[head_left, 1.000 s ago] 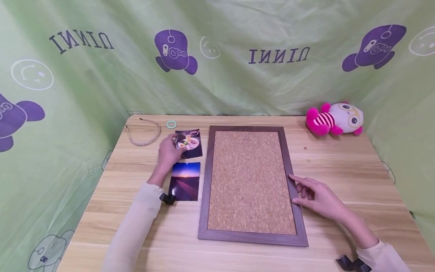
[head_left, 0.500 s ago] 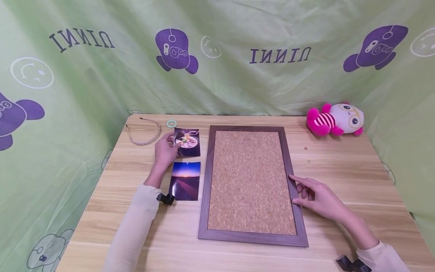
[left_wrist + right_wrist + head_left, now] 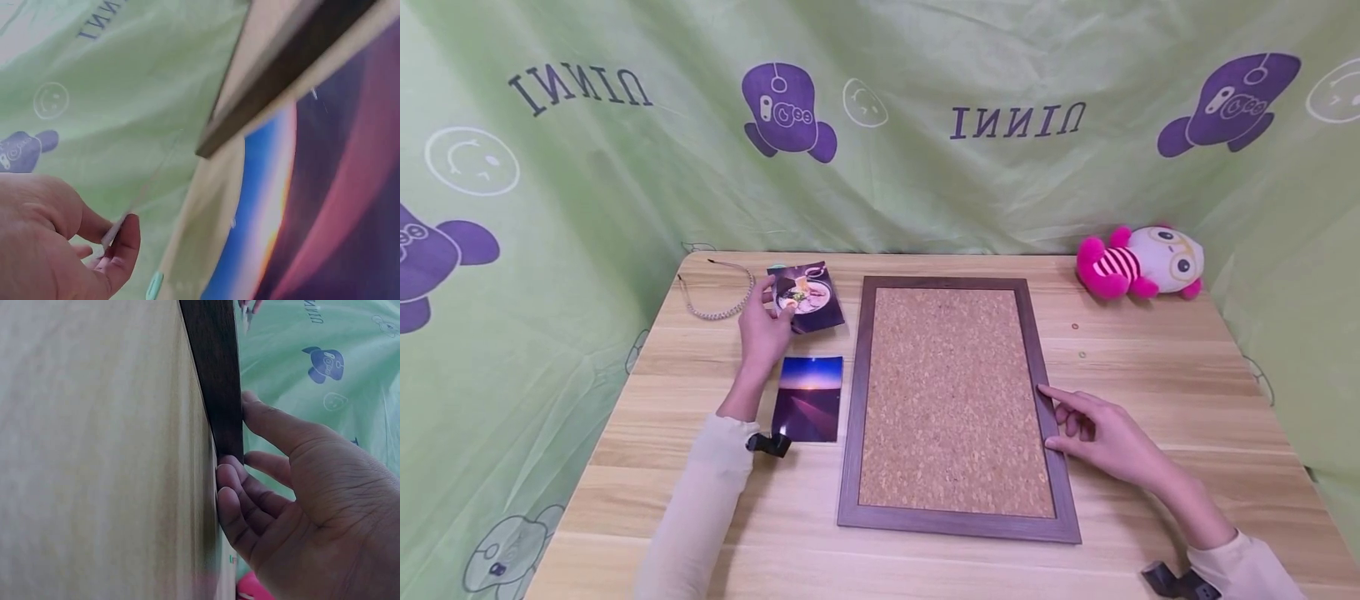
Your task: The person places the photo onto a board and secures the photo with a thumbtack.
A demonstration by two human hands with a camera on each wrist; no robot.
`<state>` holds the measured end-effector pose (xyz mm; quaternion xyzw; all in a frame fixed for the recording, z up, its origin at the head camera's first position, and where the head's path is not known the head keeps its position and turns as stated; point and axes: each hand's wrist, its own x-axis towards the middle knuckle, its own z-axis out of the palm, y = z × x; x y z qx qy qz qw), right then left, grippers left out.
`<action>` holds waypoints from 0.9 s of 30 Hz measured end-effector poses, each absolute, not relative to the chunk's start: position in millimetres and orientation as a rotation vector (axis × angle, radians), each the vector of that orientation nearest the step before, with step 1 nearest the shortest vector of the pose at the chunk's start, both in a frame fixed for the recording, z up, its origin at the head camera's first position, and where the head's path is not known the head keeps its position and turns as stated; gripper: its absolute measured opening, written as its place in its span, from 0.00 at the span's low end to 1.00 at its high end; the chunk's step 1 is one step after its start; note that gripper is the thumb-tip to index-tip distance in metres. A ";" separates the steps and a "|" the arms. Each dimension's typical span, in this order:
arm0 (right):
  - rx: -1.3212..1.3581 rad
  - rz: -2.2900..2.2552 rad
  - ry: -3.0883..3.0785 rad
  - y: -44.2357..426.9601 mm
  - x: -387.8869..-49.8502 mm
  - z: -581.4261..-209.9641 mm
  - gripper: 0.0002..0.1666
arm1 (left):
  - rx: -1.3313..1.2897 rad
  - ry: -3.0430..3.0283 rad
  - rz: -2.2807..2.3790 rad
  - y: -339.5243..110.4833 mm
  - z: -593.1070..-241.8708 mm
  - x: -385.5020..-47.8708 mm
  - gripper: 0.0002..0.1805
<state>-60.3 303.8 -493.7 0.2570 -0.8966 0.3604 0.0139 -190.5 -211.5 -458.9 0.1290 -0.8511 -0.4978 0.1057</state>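
My left hand (image 3: 765,327) pinches a photo of a food bowl (image 3: 816,317) between thumb and fingers. That photo is raised off the table and tilted; the left wrist view shows it nearly edge-on. Just below it, a sunset photo (image 3: 808,400) lies flat on the table. A cork board (image 3: 955,400) with a dark wooden frame (image 3: 847,458) lies right of both photos. My right hand (image 3: 1101,437) rests at the frame's right side, thumb and index fingertips touching it. The right wrist view shows its other fingers bent against the frame's outer edge.
A beaded headband (image 3: 722,315) lies at the back left. Beside it, a mint ring (image 3: 154,285) is mostly covered by the raised photo in the head view. Two tiny rings (image 3: 1075,326) lie right of the board. A pink plush toy (image 3: 1138,262) sits at the back right.
My left hand has lifted the food photo from the table and moved it back and slightly left, turning it. The mint ring is now mostly covered. My right hand and the board stay put.
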 end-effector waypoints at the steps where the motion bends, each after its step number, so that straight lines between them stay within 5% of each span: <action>1: 0.801 1.120 -2.791 303.9 -60.2 -493.7 0.45 | 0.381 -2.499 -1.486 -208.7 -457.2 -189.4 0.37; 27: 0.807 1.110 -2.797 304.2 -59.3 -495.5 0.45 | 0.070 -2.560 -1.804 -119.2 -454.2 -170.5 0.41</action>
